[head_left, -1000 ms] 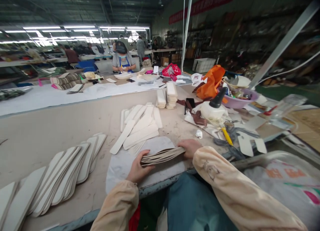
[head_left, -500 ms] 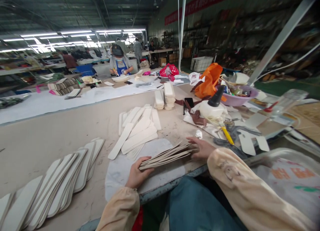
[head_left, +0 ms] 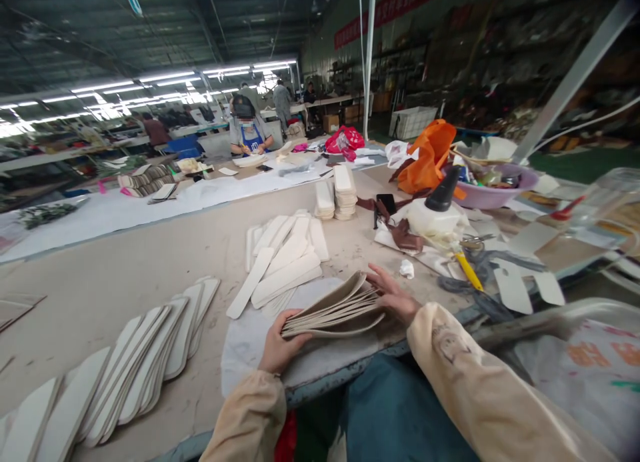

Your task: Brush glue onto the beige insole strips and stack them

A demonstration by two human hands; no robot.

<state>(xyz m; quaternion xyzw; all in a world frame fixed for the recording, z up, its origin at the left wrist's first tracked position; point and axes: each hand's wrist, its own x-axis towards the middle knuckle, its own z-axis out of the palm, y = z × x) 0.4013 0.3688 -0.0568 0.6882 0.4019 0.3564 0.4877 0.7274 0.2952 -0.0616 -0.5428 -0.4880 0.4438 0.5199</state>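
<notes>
A stack of thin beige strips (head_left: 333, 311) is held between both hands at the near edge of the table (head_left: 115, 269). My left hand (head_left: 281, 345) grips its left end, fingers wrapped round it. My right hand (head_left: 397, 295) is at the right end, fingers lifting and fanning the upper strips so they bow upward. The stack hovers over a pale round mat (head_left: 255, 339).
Loose strips (head_left: 283, 259) lie fanned just beyond the mat, a long overlapped row (head_left: 135, 359) at the left, two small stacks (head_left: 335, 194) farther back. A glue bottle (head_left: 433, 215), yellow tool (head_left: 469, 270), orange bag (head_left: 425, 159) and purple basin (head_left: 495, 192) crowd the right. A seated person (head_left: 247, 132) works far back.
The right end of the stack has risen and fanned open under my right hand's fingers. My left hand has kept its grip on the left end.
</notes>
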